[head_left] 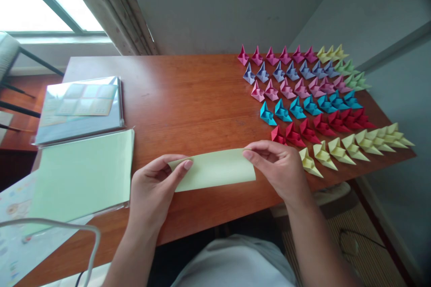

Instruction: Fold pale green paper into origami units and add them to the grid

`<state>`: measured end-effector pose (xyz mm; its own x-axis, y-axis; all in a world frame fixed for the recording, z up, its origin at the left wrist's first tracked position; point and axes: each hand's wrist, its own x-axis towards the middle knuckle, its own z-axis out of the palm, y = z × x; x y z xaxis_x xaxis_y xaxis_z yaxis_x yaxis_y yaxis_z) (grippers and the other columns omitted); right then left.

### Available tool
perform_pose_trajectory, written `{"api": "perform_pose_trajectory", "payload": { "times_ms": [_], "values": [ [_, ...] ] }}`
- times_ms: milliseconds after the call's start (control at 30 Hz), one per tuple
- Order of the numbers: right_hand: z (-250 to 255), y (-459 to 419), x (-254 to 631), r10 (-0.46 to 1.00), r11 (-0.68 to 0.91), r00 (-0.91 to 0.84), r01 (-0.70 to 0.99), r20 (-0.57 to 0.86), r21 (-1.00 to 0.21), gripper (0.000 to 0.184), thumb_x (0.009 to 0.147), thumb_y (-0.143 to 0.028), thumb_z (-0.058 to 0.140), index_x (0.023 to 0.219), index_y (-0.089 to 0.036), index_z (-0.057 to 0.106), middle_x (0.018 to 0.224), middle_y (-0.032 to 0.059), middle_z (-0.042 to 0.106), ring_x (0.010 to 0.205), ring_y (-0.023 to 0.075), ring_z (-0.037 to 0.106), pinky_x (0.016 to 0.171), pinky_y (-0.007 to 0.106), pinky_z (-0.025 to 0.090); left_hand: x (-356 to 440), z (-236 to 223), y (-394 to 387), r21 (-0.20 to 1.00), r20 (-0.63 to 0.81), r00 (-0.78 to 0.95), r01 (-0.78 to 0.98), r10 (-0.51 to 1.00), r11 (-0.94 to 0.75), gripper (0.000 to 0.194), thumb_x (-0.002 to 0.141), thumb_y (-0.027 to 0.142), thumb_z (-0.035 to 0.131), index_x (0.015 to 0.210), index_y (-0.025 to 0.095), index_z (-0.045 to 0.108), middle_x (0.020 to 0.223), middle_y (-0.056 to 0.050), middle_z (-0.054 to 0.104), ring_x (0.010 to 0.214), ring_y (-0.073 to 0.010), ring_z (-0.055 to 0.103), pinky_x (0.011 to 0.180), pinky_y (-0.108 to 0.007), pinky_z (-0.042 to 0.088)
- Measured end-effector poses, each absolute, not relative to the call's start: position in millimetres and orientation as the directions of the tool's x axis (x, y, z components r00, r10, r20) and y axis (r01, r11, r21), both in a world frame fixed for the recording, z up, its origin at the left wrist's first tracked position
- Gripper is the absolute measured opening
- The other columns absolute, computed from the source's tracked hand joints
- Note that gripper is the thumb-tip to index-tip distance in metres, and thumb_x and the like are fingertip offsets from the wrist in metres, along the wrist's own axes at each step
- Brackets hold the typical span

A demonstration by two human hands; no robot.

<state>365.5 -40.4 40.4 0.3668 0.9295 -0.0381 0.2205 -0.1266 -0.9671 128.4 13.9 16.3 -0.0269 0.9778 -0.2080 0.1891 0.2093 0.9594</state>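
Note:
A strip of pale yellow-green paper (215,169) is stretched lengthwise between my two hands, just above the front part of the table. My left hand (158,177) pinches its left end, thumb on top. At the upper right corner, my right hand (278,163) grips it between thumb and fingers. The sheet bows slightly; whether it is folded double I cannot tell. Close by my right hand, a row of yellow folded paper boats (340,150) runs along the table's front right edge.
Rows of red (309,131), blue (297,108), pink (287,89), purple (279,72) and magenta paper boats (271,56) cover the right side of the wooden table (178,98). Packs of green paper (84,175) and blue-grey paper (79,123) lie left. A grey cable or tube (67,223) crosses the lower left.

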Motion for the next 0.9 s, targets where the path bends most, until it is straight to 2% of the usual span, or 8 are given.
{"api": "perform_pose_trajectory", "payload": {
  "times_ms": [900],
  "values": [
    [44.4, -41.1, 364.6, 0.928, -0.129, 0.370, 0.213, -0.043, -0.969, 0.013, 0.081, -0.037, 0.080, 0.082, -0.024, 0.081, 0.082, 0.0027, 0.080, 0.072, 0.0196, 0.075, 0.065, 0.028, 0.063, 126.7, 13.8, 13.7, 0.958, -0.226, -0.021, 0.176, 0.974, 0.226, 0.028, 0.066, 0.041, 0.090, 0.085, 0.023, 0.078, 0.067, 0.000, 0.070, 0.058, -0.0119, 0.057, 0.047, -0.021, 0.039]
  ]
}}
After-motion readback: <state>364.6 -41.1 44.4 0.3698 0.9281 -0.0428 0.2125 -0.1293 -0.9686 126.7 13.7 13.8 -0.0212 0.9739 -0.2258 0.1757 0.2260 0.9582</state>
